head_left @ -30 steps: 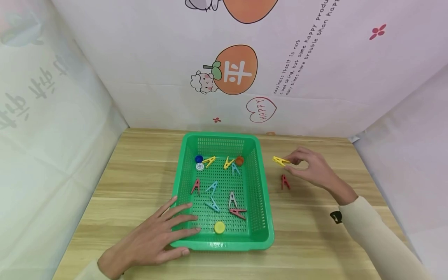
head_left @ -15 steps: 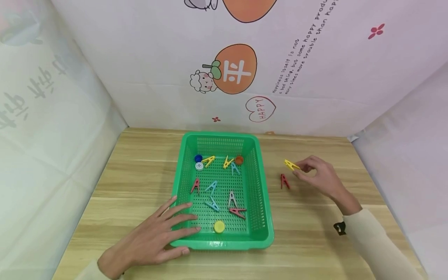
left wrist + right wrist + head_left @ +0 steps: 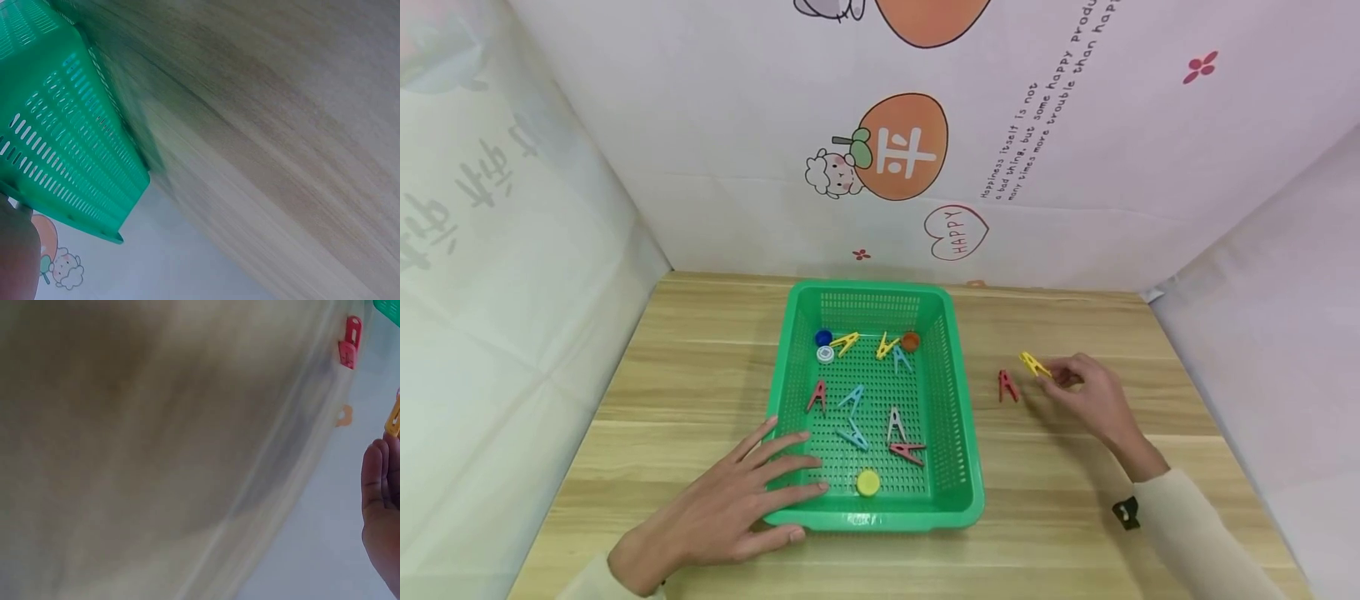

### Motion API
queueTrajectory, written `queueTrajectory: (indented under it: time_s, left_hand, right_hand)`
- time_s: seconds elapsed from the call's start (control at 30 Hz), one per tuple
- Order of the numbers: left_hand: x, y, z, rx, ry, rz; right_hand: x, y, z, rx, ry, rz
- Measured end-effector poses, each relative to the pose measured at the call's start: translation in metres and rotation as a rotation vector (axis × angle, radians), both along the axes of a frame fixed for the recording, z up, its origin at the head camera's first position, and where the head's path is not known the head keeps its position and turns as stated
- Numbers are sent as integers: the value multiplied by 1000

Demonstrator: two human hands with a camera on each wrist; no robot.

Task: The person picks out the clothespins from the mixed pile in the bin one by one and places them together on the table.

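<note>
yellow clothespin (image 3: 1035, 364), held by the right hand (image 3: 1093, 400), and it looks raised off the surface (image 3: 1045, 517)! the grip is nearly closed, a fingertip pinch on one end and nothing more. look at the angle: the clothespin lies left of the fingertips, long axis on a slant, free end poking leftward and toward the back. and down on the surface, the red clothespin (image 3: 1008, 387), a touch left and nearer the front, sitting between the pinch and the green basket (image 3: 880, 522). right hand is plainly the nearer to both! way across, the left hand (image 3: 737, 500) rests with fingers spread over the basket's near left corner, pinching nothing.
</note>
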State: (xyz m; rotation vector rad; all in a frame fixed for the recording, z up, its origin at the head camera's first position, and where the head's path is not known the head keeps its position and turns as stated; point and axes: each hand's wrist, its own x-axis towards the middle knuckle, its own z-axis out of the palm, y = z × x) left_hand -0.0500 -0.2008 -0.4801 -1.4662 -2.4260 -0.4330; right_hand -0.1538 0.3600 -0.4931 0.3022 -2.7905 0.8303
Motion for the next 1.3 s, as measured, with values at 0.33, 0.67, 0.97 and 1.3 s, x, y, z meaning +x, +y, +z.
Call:
queueTrajectory:
  time_s: [0.33, 0.67, 0.97, 1.3]
  left_hand:
    - [0, 0, 0, 4, -7, 0]
    - [0, 0, -1, 3, -12, 3]
    - [0, 0, -1, 8, -8, 4]
    - [-1, 0, -1, 4, -8, 3]
  right_hand:
    - [14, -6, -14, -57, -41, -127]
    - [15, -11, -23, -46, -68, -200]
    - [17, -14, -21, -23, -137, -206]
    - [16, -18, -19, 11, -225, -215]
